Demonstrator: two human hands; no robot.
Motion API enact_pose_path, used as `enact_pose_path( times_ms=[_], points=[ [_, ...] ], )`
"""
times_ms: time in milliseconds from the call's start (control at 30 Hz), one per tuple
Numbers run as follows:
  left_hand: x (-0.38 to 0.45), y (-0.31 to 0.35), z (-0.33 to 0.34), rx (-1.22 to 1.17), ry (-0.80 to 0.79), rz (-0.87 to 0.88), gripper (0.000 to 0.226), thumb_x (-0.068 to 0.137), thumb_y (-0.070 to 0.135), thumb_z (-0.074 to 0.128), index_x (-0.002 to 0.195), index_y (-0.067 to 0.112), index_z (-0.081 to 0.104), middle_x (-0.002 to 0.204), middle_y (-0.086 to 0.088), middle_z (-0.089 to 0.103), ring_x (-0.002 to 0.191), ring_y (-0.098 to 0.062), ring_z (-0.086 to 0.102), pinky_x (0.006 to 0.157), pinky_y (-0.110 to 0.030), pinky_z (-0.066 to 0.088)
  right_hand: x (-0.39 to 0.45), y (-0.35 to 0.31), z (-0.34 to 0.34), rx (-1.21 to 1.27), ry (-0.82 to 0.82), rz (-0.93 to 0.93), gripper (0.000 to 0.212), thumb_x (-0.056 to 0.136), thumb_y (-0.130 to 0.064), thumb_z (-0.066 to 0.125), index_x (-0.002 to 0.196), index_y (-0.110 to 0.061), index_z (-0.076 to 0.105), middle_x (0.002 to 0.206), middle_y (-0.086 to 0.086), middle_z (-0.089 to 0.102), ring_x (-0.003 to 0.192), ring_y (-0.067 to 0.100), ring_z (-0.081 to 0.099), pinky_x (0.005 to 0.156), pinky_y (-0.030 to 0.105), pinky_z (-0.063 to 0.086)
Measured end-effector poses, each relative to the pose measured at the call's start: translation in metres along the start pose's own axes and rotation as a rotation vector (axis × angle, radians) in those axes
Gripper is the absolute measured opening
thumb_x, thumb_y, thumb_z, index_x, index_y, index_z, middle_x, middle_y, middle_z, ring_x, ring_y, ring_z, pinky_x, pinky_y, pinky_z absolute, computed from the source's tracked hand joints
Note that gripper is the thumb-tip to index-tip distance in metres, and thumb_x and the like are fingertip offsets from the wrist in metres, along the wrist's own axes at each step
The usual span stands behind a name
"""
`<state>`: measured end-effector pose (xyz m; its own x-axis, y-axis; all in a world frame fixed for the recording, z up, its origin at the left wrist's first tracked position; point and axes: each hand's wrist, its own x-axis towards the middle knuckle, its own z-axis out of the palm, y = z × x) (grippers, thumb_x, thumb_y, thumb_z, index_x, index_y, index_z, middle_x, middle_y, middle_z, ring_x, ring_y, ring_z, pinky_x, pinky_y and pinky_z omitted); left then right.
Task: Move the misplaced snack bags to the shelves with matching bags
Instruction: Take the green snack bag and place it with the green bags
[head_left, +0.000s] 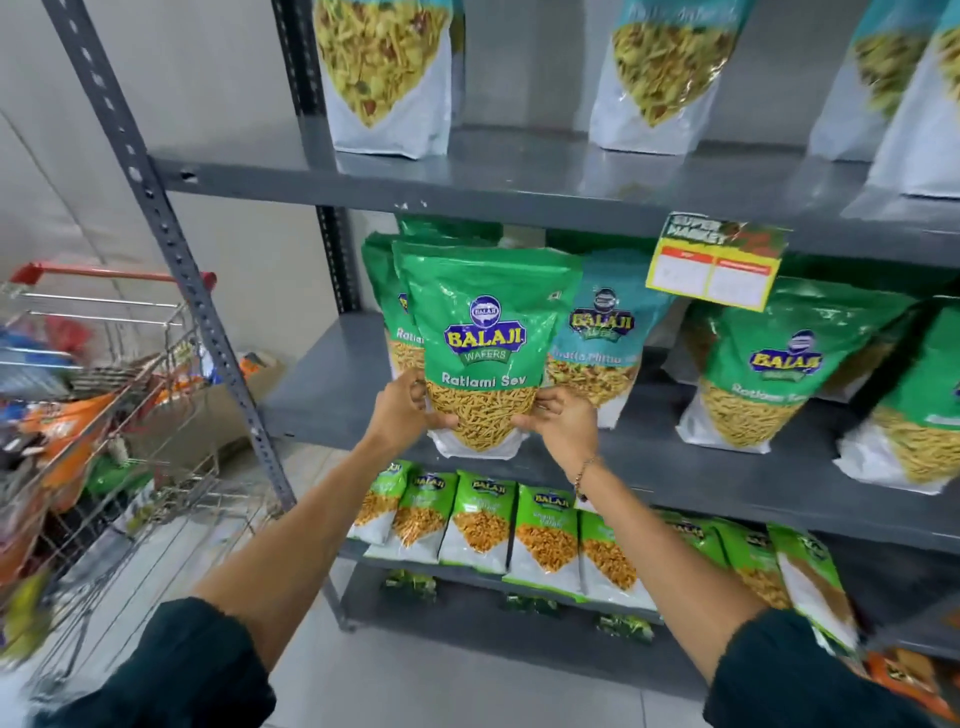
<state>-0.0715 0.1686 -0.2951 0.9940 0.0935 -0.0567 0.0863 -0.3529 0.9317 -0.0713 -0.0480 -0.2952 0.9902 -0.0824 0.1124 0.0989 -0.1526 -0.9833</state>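
Note:
A green Ratlami Sev bag (485, 332) stands upright at the front of the middle shelf (322, 400). My left hand (402, 410) grips its lower left side and my right hand (563, 415) grips its lower right. More green Ratlami Sev bags (387, 306) stand just behind it to the left. A teal Khatta Mitha bag (602, 338) stands directly to its right. Further green Ratlami Sev bags (774, 364) fill the right part of the same shelf.
A shopping trolley (104, 395) full of mixed packets stands on the left, beside the shelf's grey upright (171, 249). The top shelf holds teal-topped mixture bags (387, 67). Light green bags (483, 519) line the lower shelf. A yellow price tag (717, 265) hangs from the upper shelf edge.

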Motion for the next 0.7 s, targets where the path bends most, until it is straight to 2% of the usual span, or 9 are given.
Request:
enact_pose_path(
  times_ms=[67, 133, 200, 233, 267, 333, 433, 600, 700],
  points=[
    [0.011, 0.0, -0.002, 0.002, 0.008, -0.042, 0.092, 0.036, 0.034, 0.086, 0.118, 0.012, 0.051, 0.111, -0.016, 0.068, 0.106, -0.031, 0.063, 0.096, -0.047, 0.051, 0.013, 0.008, 0.01, -0.013, -0.001, 0.007, 0.033, 0.059, 0.005, 0.079, 0.08, -0.007, 0.057, 0.073, 0.0, 0.063, 0.065, 0.004, 0.06, 0.055, 0.007, 0.05],
    [0.025, -0.003, -0.003, -0.018, 0.0, -0.06, 0.099, 0.038, 0.03, 0.086, 0.126, 0.009, 0.047, 0.123, -0.031, 0.056, 0.117, -0.041, 0.055, 0.099, -0.049, 0.049, 0.025, 0.016, 0.018, -0.033, -0.01, 0.012, 0.032, 0.058, 0.006, 0.079, 0.075, -0.01, 0.057, 0.069, -0.003, 0.062, 0.058, -0.003, 0.061, 0.056, 0.012, 0.052],
    [0.033, -0.003, -0.005, -0.023, -0.001, -0.076, 0.093, 0.048, 0.021, 0.087, 0.13, 0.008, 0.046, 0.128, -0.041, 0.036, 0.121, -0.051, 0.044, 0.101, -0.052, 0.047, 0.035, 0.023, 0.024, -0.046, -0.01, 0.003, 0.035, 0.057, 0.004, 0.08, 0.07, -0.018, 0.055, 0.072, 0.003, 0.066, 0.062, 0.005, 0.064, 0.062, 0.023, 0.056],
    [0.039, -0.006, -0.005, -0.015, -0.006, -0.08, 0.084, 0.055, 0.014, 0.086, 0.129, 0.007, 0.046, 0.128, -0.042, 0.035, 0.121, -0.052, 0.043, 0.101, -0.052, 0.046, 0.039, 0.026, 0.026, -0.044, -0.014, 0.003, 0.037, 0.057, 0.004, 0.08, 0.07, -0.02, 0.054, 0.076, 0.009, 0.067, 0.066, 0.013, 0.065, 0.066, 0.028, 0.057],
    [0.042, -0.008, -0.006, -0.005, -0.002, -0.076, 0.079, 0.059, 0.009, 0.084, 0.128, 0.006, 0.047, 0.129, -0.04, 0.042, 0.121, -0.051, 0.046, 0.101, -0.05, 0.046, 0.042, 0.028, 0.028, -0.044, -0.019, 0.009, 0.037, 0.057, 0.003, 0.08, 0.07, -0.02, 0.054, 0.078, 0.012, 0.068, 0.07, 0.019, 0.065, 0.067, 0.03, 0.057],
    [0.051, -0.015, -0.005, 0.002, -0.008, -0.069, 0.088, 0.054, 0.012, 0.087, 0.13, 0.01, 0.044, 0.132, -0.023, 0.055, 0.123, -0.039, 0.051, 0.104, -0.049, 0.044, 0.048, 0.031, 0.032, -0.048, -0.039, 0.027, 0.036, 0.058, 0.003, 0.08, 0.07, -0.018, 0.053, 0.077, 0.01, 0.067, 0.074, 0.021, 0.063, 0.065, 0.022, 0.055],
    [0.061, -0.024, -0.003, 0.007, -0.046, -0.053, 0.088, 0.058, 0.006, 0.084, 0.133, 0.016, 0.039, 0.136, -0.008, 0.055, 0.129, -0.025, 0.048, 0.109, -0.049, 0.039, 0.055, 0.035, 0.036, -0.066, -0.061, 0.052, 0.033, 0.06, 0.004, 0.078, 0.081, -0.005, 0.055, 0.089, 0.018, 0.069, 0.078, 0.02, 0.062, 0.058, 0.011, 0.052],
    [0.063, -0.035, -0.001, 0.02, -0.076, -0.036, 0.088, 0.067, 0.007, 0.079, 0.141, 0.016, 0.031, 0.145, -0.003, 0.045, 0.137, -0.021, 0.036, 0.115, -0.047, 0.03, 0.057, 0.042, 0.035, -0.08, -0.086, 0.029, 0.036, 0.063, 0.003, 0.077, 0.092, 0.004, 0.056, 0.098, 0.021, 0.067, 0.074, 0.01, 0.061, 0.059, 0.005, 0.048],
    [0.051, -0.034, 0.008, 0.091, 0.167, -0.07, 0.083, 0.063, 0.032, 0.084, 0.132, 0.011, 0.041, 0.131, 0.001, 0.049, 0.123, -0.019, 0.046, 0.104, -0.043, 0.041, 0.054, 0.046, 0.029, -0.085, -0.142, 0.003, 0.035, 0.067, 0.0, 0.075, 0.097, 0.001, 0.058, 0.102, 0.017, 0.067, 0.084, 0.014, 0.063, 0.07, 0.006, 0.05]
  ],
)
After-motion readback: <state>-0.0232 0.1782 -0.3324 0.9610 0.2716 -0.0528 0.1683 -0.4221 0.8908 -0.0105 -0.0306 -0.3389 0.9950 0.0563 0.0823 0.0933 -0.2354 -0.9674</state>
